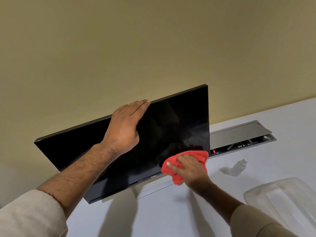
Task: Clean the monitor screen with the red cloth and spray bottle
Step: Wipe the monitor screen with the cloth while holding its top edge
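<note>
A black monitor [171,127] stands on the white desk, its screen dark and tilted in the view. My left hand [125,127] rests over the monitor's top edge, fingers together and curled behind it, holding it. My right hand [189,170] is closed on a bunched red cloth [172,165], which it presses against the screen's lower right corner. A small clear spray bottle [238,167] stands on the desk to the right of the monitor, apart from both hands.
A clear plastic container [280,200] lies at the right front of the white desk [171,216]. Behind the bottle an open grey cable hatch [239,134] is set into the desk. A beige wall rises behind the monitor.
</note>
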Motion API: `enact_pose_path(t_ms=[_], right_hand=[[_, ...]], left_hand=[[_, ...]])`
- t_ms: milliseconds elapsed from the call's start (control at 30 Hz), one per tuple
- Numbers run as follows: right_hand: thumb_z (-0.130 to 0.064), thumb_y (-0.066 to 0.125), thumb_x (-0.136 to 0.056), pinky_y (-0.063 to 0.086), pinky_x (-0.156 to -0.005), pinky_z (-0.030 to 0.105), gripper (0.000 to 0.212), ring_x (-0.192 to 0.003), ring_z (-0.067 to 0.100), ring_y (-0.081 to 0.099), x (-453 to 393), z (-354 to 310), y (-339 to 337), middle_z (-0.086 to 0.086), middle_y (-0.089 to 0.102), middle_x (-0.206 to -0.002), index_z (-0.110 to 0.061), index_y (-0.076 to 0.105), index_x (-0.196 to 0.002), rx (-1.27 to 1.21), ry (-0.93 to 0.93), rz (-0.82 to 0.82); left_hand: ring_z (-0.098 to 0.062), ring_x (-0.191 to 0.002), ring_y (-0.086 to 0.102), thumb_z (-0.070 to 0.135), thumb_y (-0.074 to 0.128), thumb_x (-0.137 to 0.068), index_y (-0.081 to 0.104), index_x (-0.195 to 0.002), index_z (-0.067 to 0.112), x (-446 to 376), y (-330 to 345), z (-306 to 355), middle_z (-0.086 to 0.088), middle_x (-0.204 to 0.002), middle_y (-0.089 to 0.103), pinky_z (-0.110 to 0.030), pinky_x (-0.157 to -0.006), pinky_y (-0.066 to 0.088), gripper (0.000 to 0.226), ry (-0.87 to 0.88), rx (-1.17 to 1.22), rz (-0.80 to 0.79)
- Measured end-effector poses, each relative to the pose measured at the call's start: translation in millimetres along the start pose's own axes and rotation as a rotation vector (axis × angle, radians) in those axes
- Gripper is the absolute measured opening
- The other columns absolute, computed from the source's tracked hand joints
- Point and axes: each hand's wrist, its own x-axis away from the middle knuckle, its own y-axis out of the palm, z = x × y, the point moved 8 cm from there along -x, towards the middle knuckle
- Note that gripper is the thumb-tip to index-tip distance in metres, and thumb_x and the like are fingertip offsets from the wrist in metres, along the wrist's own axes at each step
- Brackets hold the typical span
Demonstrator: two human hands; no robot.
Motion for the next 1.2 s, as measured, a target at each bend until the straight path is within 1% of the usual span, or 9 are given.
enact_pose_path(t_ms=[133, 233, 433, 567, 700, 900, 1033, 1100, 1200], right_hand=[[-0.023, 0.081, -0.067, 0.054, -0.069, 0.039, 0.063, -0.087, 0.030, 0.060, 5, 36, -27, 0.014, 0.062, -0.104, -0.020, 0.065, -0.128, -0.050, 0.090, 0.081], [-0.023, 0.057, -0.088, 0.053, -0.073, 0.036, 0.036, -0.089, 0.014, 0.057, -9, 82, -61, 0.001, 0.062, -0.103, -0.029, 0.068, -0.122, -0.227, 0.430, 0.199], [0.000, 0.054, -0.089, 0.035, -0.092, 0.005, 0.052, -0.102, 0.004, 0.048, -54, 135, -124, -0.008, 0.047, -0.114, -0.024, 0.060, -0.135, -0.323, 0.739, 0.619], [-0.005, 0.053, -0.089, 0.040, -0.088, 0.006, 0.047, -0.095, 0.003, 0.048, -81, 144, -146, -0.003, 0.051, -0.106, -0.016, 0.060, -0.134, -0.347, 0.700, 0.762], [0.002, 0.056, -0.090, 0.040, -0.087, 0.010, 0.046, -0.093, 0.007, 0.049, -58, 137, -128, 0.001, 0.051, -0.102, -0.011, 0.060, -0.134, -0.296, 0.706, 0.735], [0.006, 0.057, -0.092, 0.043, -0.081, 0.028, 0.043, -0.086, 0.034, 0.057, 34, 107, -47, 0.018, 0.052, -0.095, -0.006, 0.058, -0.134, -0.340, 1.012, 0.593], [0.002, 0.057, -0.094, 0.054, -0.077, 0.047, 0.040, -0.082, 0.032, 0.057, 52, 101, -32, 0.015, 0.052, -0.094, -0.002, 0.057, -0.134, -0.363, 1.075, 0.501], [-0.001, 0.055, -0.096, 0.054, -0.082, 0.045, 0.040, -0.085, 0.029, 0.057, 50, 102, -37, 0.011, 0.050, -0.096, -0.006, 0.057, -0.136, -0.387, 1.108, 0.500], [-0.006, 0.055, -0.097, 0.044, -0.083, 0.021, 0.040, -0.089, 0.019, 0.055, 19, 100, -65, 0.001, 0.047, -0.101, -0.015, 0.059, -0.136, -0.406, 0.987, 0.562]], left_hand=[[-0.022, -0.137, 0.042, -0.010, 0.053, -0.060, 0.035, -0.150, 0.020, 0, 0, 0, 0.002, -0.152, 0.043, -0.038, -0.111, 0.027, 0.097, 0.011, -0.007, 0.004], [-0.023, -0.136, 0.043, -0.009, 0.055, -0.059, 0.035, -0.150, 0.019, 1, 0, 0, 0.001, -0.152, 0.043, -0.040, -0.110, 0.029, 0.097, 0.013, -0.017, 0.001], [-0.023, -0.135, 0.043, -0.009, 0.055, -0.059, 0.037, -0.149, 0.018, -1, -1, 1, 0.000, -0.150, 0.045, -0.041, -0.109, 0.030, 0.096, 0.014, -0.016, 0.000], [-0.023, -0.135, 0.043, -0.008, 0.056, -0.060, 0.036, -0.149, 0.019, -1, -1, -1, 0.000, -0.151, 0.045, -0.041, -0.110, 0.030, 0.095, 0.013, -0.017, -0.001], [-0.023, -0.135, 0.044, -0.008, 0.056, -0.060, 0.038, -0.149, 0.018, -3, 0, 1, 0.000, -0.150, 0.045, -0.041, -0.110, 0.029, 0.095, 0.007, -0.018, 0.002], [-0.022, -0.134, 0.045, -0.008, 0.056, -0.060, 0.037, -0.149, 0.019, -3, 1, 2, 0.002, -0.150, 0.046, -0.041, -0.111, 0.029, 0.095, 0.010, -0.031, 0.015], [-0.022, -0.133, 0.045, -0.008, 0.055, -0.059, 0.037, -0.148, 0.020, -2, 1, 2, 0.002, -0.150, 0.046, -0.042, -0.111, 0.029, 0.096, 0.004, -0.033, 0.014], [-0.023, -0.133, 0.045, -0.008, 0.056, -0.059, 0.037, -0.148, 0.020, -1, 0, 2, 0.001, -0.149, 0.046, -0.041, -0.111, 0.029, 0.096, 0.002, -0.033, 0.015], [-0.023, -0.133, 0.044, -0.008, 0.056, -0.058, 0.037, -0.149, 0.020, -1, 0, 1, 0.001, -0.150, 0.046, -0.041, -0.111, 0.029, 0.096, 0.002, -0.031, 0.013]])
